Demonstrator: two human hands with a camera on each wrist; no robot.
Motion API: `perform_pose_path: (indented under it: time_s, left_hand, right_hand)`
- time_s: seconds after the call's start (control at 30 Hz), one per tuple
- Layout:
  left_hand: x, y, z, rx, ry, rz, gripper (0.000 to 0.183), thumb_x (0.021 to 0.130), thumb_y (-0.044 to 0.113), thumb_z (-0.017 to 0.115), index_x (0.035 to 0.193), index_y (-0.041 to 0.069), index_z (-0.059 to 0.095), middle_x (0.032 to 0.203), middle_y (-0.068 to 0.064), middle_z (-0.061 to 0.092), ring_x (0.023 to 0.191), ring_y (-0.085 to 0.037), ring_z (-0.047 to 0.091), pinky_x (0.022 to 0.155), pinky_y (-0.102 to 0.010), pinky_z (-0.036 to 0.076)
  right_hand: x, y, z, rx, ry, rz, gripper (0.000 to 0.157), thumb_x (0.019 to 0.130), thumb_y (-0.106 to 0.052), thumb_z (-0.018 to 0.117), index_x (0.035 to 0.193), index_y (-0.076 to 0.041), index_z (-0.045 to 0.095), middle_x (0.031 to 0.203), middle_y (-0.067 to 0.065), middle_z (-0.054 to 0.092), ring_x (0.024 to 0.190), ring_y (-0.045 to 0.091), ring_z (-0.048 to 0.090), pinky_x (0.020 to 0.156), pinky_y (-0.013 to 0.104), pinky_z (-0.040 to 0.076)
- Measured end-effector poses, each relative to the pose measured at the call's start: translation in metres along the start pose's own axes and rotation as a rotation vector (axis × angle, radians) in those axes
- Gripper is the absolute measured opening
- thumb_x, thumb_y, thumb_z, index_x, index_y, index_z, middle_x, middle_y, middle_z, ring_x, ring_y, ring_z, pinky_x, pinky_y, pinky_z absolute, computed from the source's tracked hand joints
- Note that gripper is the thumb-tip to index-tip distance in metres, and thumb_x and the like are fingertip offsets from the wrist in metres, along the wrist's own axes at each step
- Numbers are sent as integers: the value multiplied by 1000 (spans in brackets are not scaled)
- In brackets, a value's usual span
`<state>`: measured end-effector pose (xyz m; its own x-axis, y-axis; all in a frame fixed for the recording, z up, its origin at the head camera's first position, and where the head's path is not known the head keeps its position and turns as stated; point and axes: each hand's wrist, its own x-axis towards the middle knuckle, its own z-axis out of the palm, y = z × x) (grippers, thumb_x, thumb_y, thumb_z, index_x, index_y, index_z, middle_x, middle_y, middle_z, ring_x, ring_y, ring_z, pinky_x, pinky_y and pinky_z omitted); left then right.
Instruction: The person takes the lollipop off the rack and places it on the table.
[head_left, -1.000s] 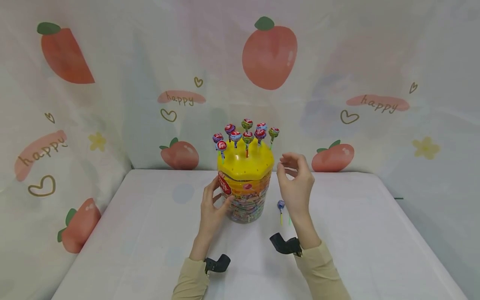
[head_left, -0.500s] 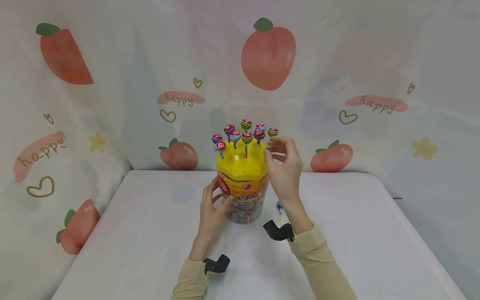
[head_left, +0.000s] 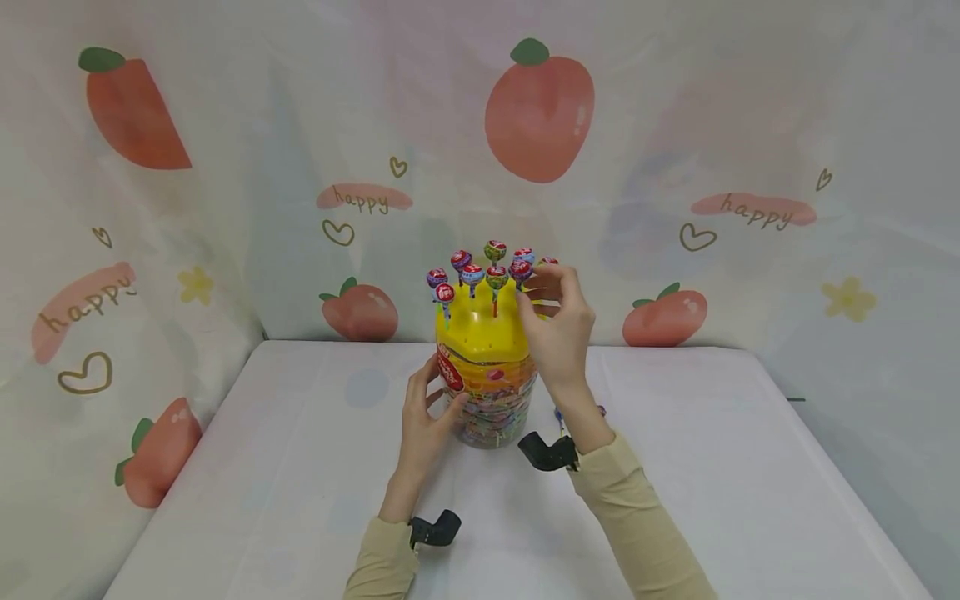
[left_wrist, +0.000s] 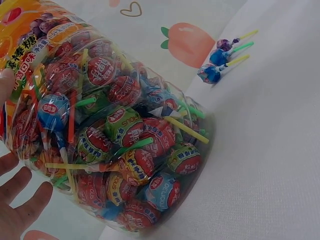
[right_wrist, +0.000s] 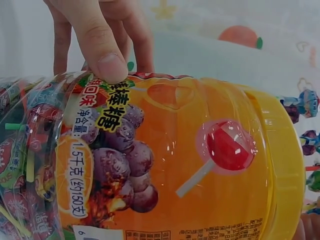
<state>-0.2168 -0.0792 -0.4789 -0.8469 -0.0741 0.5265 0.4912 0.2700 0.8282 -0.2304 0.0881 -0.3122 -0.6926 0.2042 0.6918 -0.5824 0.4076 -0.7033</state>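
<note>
A big clear jar [head_left: 495, 408] packed with wrapped lollipops stands on the white table, with an orange label [right_wrist: 175, 150] and a yellow crown-shaped lid [head_left: 483, 329]. Several lollipops stand upright in the lid, among them a green one [head_left: 496, 277]. My left hand [head_left: 423, 417] holds the jar's left side, its thumb [right_wrist: 111, 65] pressing the label. My right hand [head_left: 558, 333] is at the lid's right side, thumb and curled fingers at the stick of a purple lollipop [head_left: 521, 269]; the stick is hidden behind the fingertips. Another lollipop head [head_left: 550, 261] shows behind the fingers.
Three loose lollipops [left_wrist: 219, 57] lie on the table right of the jar, partly hidden behind my right wrist in the head view. A fruit-printed cloth [head_left: 360, 108] hangs behind the table [head_left: 315, 467].
My right hand has moved left and up from beside the jar to the lollipop at the lid's right side. The left hand and the jar have stayed in place.
</note>
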Motion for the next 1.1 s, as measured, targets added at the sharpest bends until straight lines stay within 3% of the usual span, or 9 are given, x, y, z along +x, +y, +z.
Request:
perform_pose_path:
  time_s: [0.07, 0.2, 0.33, 0.47, 0.63, 0.83, 1.1]
  left_hand:
    - [0, 2, 0, 4, -1, -6, 73, 85, 12, 72, 148, 10, 35, 138, -18, 46, 129, -34, 46, 100, -54, 49]
    - [0, 23, -4, 12, -8, 0, 70, 85, 8, 71, 146, 2, 35, 137, -22, 46, 127, -38, 46, 98, -57, 48]
    - [0, 38, -8, 2, -14, -1, 68, 86, 8, 70, 146, 1, 36, 135, -22, 46, 127, -38, 47, 98, -57, 48]
    - [-1, 39, -8, -5, -17, -9, 68, 87, 10, 69, 146, 2, 36, 136, -22, 46, 127, -37, 46, 99, -57, 48]
    - [0, 32, -7, 3, -18, -20, 69, 87, 11, 70, 146, 3, 36, 136, -22, 47, 128, -37, 46, 99, -56, 48]
    - [1, 4, 0, -2, -8, -26, 73, 85, 13, 72, 148, 11, 34, 139, -18, 45, 129, -35, 45, 100, -56, 47]
    - [-1, 2, -2, 3, -6, -6, 72, 86, 21, 72, 148, 22, 35, 138, -8, 47, 129, -25, 47, 100, -48, 50]
  right_hand:
    - [0, 0, 2, -6, 1, 1, 33, 87, -4, 68, 117, 0, 56, 103, 17, 66, 89, 26, 65, 79, 39, 58]
    - [1, 0, 4, 4, 8, -5, 35, 86, -2, 68, 118, -1, 55, 102, 17, 67, 89, 28, 66, 79, 43, 59]
    - [1, 0, 5, 14, 17, -11, 34, 86, -2, 68, 117, -1, 55, 100, 18, 68, 88, 29, 66, 79, 47, 59]
    - [2, 0, 6, 0, 20, -15, 33, 86, -2, 67, 116, -1, 55, 97, 17, 68, 87, 27, 66, 78, 31, 59]
    - [2, -1, 6, 4, 14, -26, 32, 86, 0, 66, 117, 0, 54, 96, 18, 67, 86, 27, 66, 74, 10, 50]
    - [6, -4, 4, 51, 40, -44, 32, 86, 1, 65, 116, 2, 54, 96, 18, 66, 84, 26, 65, 72, 10, 51]
    - [7, -10, -6, 83, 87, -65, 33, 86, 1, 66, 117, 3, 54, 95, 19, 65, 80, 14, 62, 72, 12, 54]
